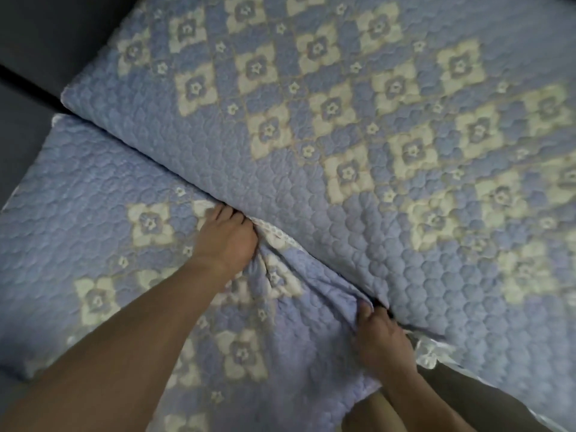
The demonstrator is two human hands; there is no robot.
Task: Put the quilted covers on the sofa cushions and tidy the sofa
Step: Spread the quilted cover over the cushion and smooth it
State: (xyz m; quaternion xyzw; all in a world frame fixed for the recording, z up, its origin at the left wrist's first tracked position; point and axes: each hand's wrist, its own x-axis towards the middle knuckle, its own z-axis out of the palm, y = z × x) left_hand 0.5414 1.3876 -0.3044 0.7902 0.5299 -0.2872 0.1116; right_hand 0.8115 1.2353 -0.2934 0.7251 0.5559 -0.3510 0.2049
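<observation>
two quilted covers meet at a seam running diagonally across the view. the near cover (103, 244), blue with cream flower patches, lies on the cushion on your side of the seam; its edge is bunched and creased right along the seam, with a strip of white lace trim (274, 235) showing there. the far cover (358, 126), same pattern, sits smooth on the cushion beyond the seam. your left hand (229, 236) rests at the seam, fingers pushed down into the gap with the bunched edge against them; cannot tell if they curl round the fabric or just press it in. your right hand (378, 332), further along the seam toward you, has fingers curled round a fold of the near cover's edge, right at the gap. more white trim (428, 353) hangs just beside that hand, off the far cover's front edge. dark sofa upholstery (56, 35) shows beyond the seam's far end, past both covers.
</observation>
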